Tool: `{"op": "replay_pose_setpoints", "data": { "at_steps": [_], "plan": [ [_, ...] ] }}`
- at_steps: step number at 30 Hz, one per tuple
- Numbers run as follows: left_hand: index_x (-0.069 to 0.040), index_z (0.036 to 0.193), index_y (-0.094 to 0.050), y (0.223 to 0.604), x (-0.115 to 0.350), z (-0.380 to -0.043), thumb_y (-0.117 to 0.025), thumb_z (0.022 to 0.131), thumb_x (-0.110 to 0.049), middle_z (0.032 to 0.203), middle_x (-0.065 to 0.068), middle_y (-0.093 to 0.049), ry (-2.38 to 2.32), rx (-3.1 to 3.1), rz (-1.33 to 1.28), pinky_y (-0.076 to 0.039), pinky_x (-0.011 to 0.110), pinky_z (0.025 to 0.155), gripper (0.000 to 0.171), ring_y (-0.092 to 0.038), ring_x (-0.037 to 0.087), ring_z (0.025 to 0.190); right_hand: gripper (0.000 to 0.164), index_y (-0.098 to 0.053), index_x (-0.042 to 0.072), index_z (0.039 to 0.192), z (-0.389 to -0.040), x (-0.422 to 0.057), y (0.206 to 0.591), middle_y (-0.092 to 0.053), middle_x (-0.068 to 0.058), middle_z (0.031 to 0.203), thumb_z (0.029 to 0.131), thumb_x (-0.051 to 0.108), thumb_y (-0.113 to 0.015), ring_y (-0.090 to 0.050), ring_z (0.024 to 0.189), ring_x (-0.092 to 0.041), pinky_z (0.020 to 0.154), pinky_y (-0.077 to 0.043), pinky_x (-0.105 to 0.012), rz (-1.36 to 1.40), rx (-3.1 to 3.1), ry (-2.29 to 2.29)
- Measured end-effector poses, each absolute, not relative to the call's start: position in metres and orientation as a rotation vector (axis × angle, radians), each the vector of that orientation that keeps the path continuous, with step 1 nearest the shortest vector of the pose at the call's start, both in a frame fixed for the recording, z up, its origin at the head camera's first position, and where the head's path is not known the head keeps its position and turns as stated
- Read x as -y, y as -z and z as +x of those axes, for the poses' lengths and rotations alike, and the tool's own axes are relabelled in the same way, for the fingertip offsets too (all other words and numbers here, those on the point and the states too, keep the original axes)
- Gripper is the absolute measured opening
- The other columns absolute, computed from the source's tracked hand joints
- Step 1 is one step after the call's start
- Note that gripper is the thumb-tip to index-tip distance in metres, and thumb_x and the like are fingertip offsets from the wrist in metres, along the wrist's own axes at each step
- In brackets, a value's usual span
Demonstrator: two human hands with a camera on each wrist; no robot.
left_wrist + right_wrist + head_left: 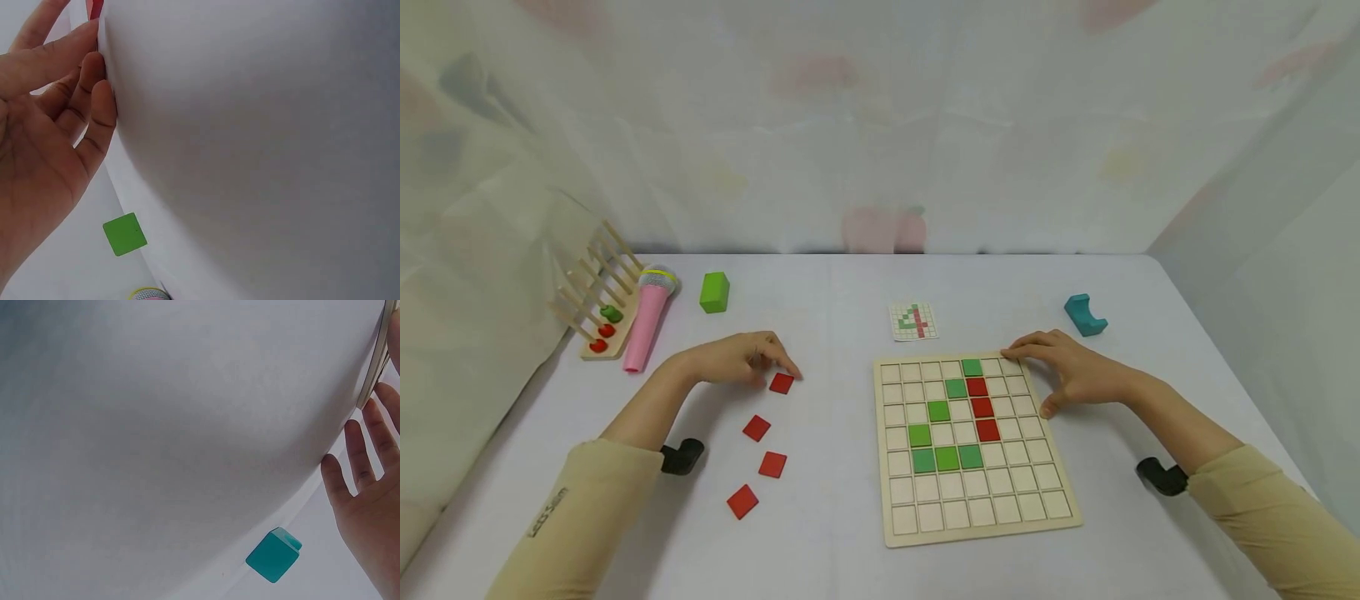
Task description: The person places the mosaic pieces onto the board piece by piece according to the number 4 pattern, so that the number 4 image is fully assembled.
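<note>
My left hand point(741, 358) reaches down at a red square tile point(781, 383), index fingertip at its right corner and thumb at its near-left side. In the left wrist view, the red tile point(95, 9) shows just past the thumb tip, and the other fingers rest on the cloth. My right hand point(1075, 375) spans the far right corner of a wooden grid board point(977, 535), fingertips on the far edge, thumb by the right edge. Fairly straight fingers show in the right wrist view beside the board's edge point(373, 362). Green and red tiles lie in the board's cells.
Several loose red tiles point(757, 428) lie left of the board. Behind it is a small pattern card point(913, 322). A teal curved block point(1084, 317) sits back right; a green block point(714, 292), pink microphone point(647, 325) and pegged wooden stand point(597, 350) stand back left.
</note>
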State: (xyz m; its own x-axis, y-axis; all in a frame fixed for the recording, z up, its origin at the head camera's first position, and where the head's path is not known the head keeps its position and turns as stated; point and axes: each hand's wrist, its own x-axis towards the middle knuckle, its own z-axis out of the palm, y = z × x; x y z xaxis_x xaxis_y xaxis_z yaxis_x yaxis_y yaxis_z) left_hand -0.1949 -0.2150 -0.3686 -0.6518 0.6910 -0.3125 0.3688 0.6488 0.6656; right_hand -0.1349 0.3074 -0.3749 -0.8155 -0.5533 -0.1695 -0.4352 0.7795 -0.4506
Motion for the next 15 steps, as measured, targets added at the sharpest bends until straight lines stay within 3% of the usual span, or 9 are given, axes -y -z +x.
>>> {"op": "replay_pose_setpoints", "data": {
  "at_steps": [6,15],
  "plan": [
    [-0.027,0.114,-0.075,0.375,0.217,-0.195,-0.061,0.084,0.005,0.111,0.004,-0.060,-0.776,-2.307,0.826,-0.044,0.026,0.081,0.046,-0.048,0.019,0.100,0.095,-0.052,0.018,0.143,-0.135,-0.307,0.375,-0.050,-0.009,0.143,0.059,0.036,-0.091,-0.039,0.131,-0.032,0.104,-0.037,-0.059,-0.759,-2.682,0.569],
    [-0.026,0.113,-0.075,0.381,0.220,-0.195,-0.070,0.083,0.000,0.107,0.004,-0.059,-0.818,-2.316,0.827,-0.045,0.024,0.078,0.040,-0.048,0.018,0.100,0.095,-0.051,0.017,0.143,-0.134,-0.307,0.375,-0.050,-0.009,0.143,0.060,0.036,-0.091,-0.040,0.131,-0.033,0.104,-0.038,-0.060,-0.765,-2.684,0.565]
  ]
}}
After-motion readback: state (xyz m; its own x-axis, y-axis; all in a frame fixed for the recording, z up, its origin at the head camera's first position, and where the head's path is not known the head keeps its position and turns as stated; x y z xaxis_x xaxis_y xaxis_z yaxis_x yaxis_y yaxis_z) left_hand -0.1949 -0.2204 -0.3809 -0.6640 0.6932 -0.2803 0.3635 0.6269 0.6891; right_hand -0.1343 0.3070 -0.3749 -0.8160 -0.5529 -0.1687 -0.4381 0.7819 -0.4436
